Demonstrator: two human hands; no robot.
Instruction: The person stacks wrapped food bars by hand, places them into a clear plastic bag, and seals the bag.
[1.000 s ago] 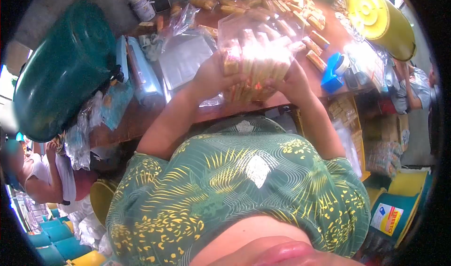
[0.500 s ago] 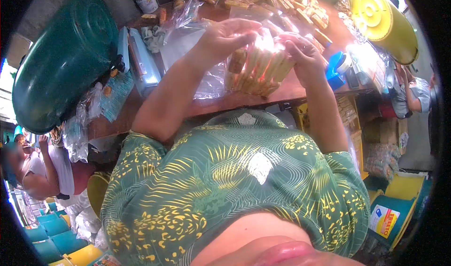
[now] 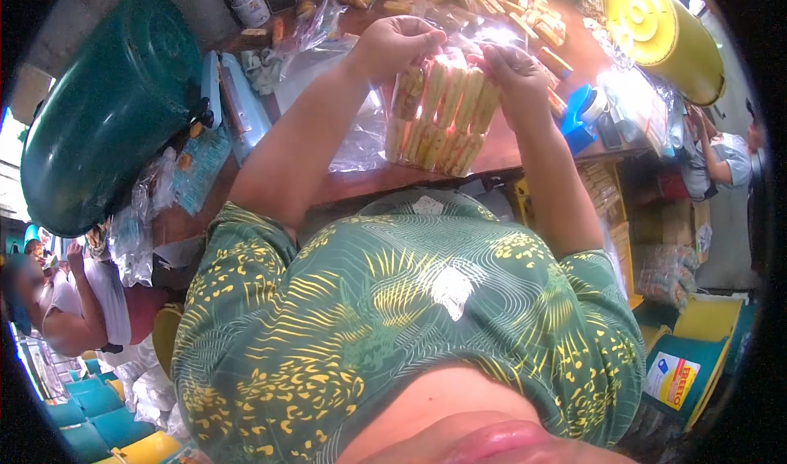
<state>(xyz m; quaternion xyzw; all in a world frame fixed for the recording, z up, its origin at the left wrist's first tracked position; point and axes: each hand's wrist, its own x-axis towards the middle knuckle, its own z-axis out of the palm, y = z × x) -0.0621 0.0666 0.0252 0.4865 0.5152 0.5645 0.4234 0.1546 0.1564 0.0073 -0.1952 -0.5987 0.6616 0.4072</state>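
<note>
A clear plastic bag (image 3: 443, 116) packed with two rows of pale yellow-brown stick-shaped pieces hangs upright near the table's front edge. My left hand (image 3: 398, 47) pinches its upper left corner between thumb and fingers. At the upper right corner, my right hand (image 3: 520, 79) is closed on the plastic in the same way. Glare washes out part of the bag's mouth between the hands. Flat clear plastic bags (image 3: 357, 136) lie on the table beside the packed one, below my left forearm.
Several filled packs (image 3: 533, 13) spread over the back of the brown table (image 3: 512, 148). A blue tape dispenser-like object (image 3: 580, 120) stands at right, a long light-blue device (image 3: 244, 99) at left. Large green (image 3: 106, 111) and yellow (image 3: 656, 38) drums flank the table. Other people sit at both sides.
Both hands have lifted the bag's top slightly, moving a little up and left. The bag now hangs straighter, with both rows of sticks facing the camera.
</note>
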